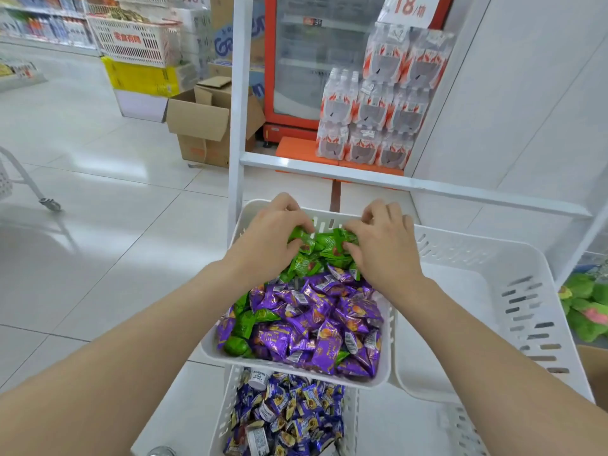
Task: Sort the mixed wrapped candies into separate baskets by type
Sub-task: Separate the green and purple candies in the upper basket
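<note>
Empty basket right, roomy; L hand & R hand at mixed basket far rim, curled, gripping green candies.

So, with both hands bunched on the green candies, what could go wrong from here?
1. The left hand and right hand grip the green candies together; a loose scoop could spill some over the rim of the mixed basket onto the blue candies below.
2. The purple candies touch that pile and could ride along into the empty basket.
3. The green strays at the near left could be missed.
</note>
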Motion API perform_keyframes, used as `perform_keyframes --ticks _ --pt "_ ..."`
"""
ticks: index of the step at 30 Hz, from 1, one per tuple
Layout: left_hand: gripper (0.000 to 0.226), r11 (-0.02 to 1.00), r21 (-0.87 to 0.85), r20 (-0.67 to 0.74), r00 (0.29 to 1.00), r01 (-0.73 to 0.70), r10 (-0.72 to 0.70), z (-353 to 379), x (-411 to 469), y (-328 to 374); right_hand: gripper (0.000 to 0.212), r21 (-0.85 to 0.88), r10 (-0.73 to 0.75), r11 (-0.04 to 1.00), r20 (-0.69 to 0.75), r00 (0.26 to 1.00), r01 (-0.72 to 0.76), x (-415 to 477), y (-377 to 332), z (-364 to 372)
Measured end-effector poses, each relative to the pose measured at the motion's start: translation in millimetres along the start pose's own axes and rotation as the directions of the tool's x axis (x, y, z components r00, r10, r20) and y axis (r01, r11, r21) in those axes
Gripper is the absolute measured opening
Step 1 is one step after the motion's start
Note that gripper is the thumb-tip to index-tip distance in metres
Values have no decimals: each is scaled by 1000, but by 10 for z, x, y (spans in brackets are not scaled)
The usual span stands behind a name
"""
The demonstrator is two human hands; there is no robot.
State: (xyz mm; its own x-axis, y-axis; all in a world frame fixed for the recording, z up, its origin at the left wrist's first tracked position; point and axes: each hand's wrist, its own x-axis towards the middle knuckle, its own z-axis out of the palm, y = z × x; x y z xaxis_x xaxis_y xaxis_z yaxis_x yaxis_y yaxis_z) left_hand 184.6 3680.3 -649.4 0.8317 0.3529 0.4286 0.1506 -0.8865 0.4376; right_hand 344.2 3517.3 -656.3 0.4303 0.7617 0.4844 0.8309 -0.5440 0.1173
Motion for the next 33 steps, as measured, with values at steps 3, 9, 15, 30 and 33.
perform_keyframes --ticks 3,9,15,30,33 --pt "21 993 72 24 996 -89 87 136 84 -116 20 -85 -32 996 2 999 32 3 -14 84" --pt "54 919 373 258 966 -131 33 275 159 -194 17 -13 -150 988 176 973 155 -81 32 -1" --pt "51 892 400 241 963 -209 118 37 38 30 13 708 -364 705 400 841 -31 -352 -62 -711" --pt "39 990 135 460 887 -34 -32 31 -664 460 13 184 -453 891 316 834 415 -964 -306 -423" --pt "29 991 136 444 893 9 -69 9 -673 335 8 402 -419 864 242 875 303 -857 -216 -484"
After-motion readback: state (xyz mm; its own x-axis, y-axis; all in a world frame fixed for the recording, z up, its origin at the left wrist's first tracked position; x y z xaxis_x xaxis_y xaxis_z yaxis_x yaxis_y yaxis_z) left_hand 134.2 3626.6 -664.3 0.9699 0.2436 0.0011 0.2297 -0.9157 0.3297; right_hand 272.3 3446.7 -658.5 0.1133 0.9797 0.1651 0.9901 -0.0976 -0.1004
